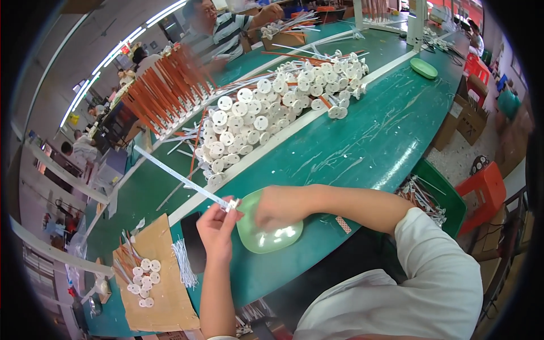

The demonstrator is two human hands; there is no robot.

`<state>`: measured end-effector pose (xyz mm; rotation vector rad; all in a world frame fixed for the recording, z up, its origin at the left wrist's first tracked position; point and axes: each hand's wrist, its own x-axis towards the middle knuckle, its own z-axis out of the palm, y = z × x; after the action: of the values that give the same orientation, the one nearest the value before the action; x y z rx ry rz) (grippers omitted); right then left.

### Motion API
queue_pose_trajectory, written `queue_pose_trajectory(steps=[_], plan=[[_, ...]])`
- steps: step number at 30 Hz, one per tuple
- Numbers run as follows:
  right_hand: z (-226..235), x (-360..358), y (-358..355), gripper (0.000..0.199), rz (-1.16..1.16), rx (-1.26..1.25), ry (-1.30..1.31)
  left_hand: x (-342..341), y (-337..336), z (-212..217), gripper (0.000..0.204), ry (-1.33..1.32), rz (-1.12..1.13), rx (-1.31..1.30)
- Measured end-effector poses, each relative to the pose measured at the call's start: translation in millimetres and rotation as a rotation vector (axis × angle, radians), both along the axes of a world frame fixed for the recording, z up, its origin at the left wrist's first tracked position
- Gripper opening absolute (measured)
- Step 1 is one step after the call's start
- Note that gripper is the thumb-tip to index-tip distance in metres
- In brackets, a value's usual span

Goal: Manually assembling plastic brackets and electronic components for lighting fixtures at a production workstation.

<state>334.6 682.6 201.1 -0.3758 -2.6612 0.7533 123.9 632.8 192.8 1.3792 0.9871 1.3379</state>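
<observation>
Left hand [217, 225] fingers pinch the near end of a long white strip [180, 179] beside the green dish [266, 235]. Right hand [277, 207] fingers reach into the dish, grip unclear. Beyond the dish, a large finished pile of white discs [272, 110] covers the bench [368, 141]; a few parts remain on the cardboard [161, 283].

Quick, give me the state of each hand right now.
Left hand: closed, pinching the near end of a long white strip.
Right hand: fingers curled over the pale green dish; whether it grips anything cannot be told.
</observation>
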Motion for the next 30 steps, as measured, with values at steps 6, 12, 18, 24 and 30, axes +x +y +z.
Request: queue_pose_trajectory(steps=[6,12,18,24,30], plan=[[6.0,0.9,1.5,0.010,-0.113,-0.085,-0.001,28.2,11.9,35.1,0.031,0.120,-0.012,0.137],[-6.0,-0.9,5.2,0.010,-0.130,0.131,0.341,33.0,-0.1,0.6,0.032,0.035,0.179,0.172],[-3.9,-24.3,-22.3,0.012,-0.385,-0.331,0.640,49.8,-11.5,-5.8,0.043,-0.501,0.004,0.079],[-3.0,-28.3,-33.5,0.011,-0.415,-0.176,0.670,43.2,-12.7,-4.9,0.044,-0.717,-0.031,0.062],[-6.1,-26.8,-30.1,0.008,-0.426,0.338,0.641,37.1,-12.4,0.5,0.043,-0.689,-0.029,0.130]])
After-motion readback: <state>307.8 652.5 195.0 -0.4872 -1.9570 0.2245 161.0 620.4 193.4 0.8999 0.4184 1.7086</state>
